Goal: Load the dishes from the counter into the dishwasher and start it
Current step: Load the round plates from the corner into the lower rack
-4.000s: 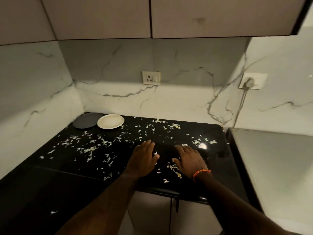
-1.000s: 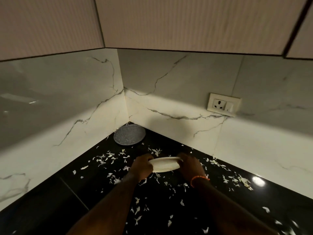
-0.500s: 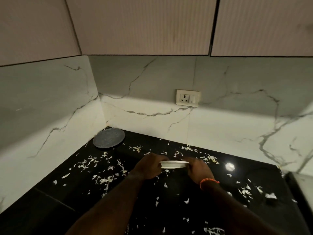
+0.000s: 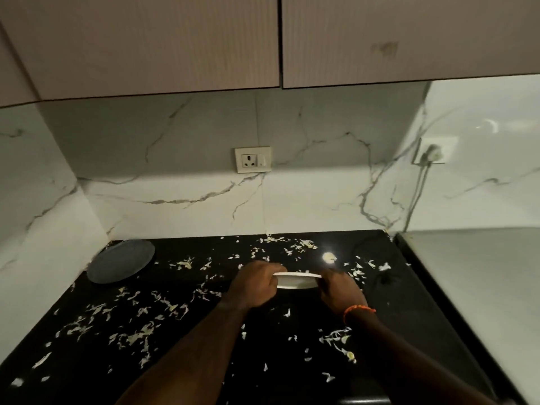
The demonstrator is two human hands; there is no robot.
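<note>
A: Black stone counter [image 4: 409, 290] fills the lower view, strewn with pale vegetable shreds [image 4: 134, 336]; what stands around it?

B: Ribbed wall cabinets [image 4: 163, 42] hang above, marble-look tiles [image 4: 187, 135] line the back, and a grey appliance top [image 4: 479, 287] sits just beside the counter on the right. A white socket [image 4: 253, 159] is set in the tiles.

A: And the dishes?

B: A dark grey plate [image 4: 121, 261] lies flat in the far left corner. The white plate [image 4: 298, 280] is held level above the counter, between both hands.

A: How do the fingers sit on it?

B: The left hand [image 4: 252, 286] curls round its left rim, the right hand [image 4: 340, 290], an orange band [image 4: 358, 310] at the wrist, grips the right rim; only the middle of the plate shows between them
</note>
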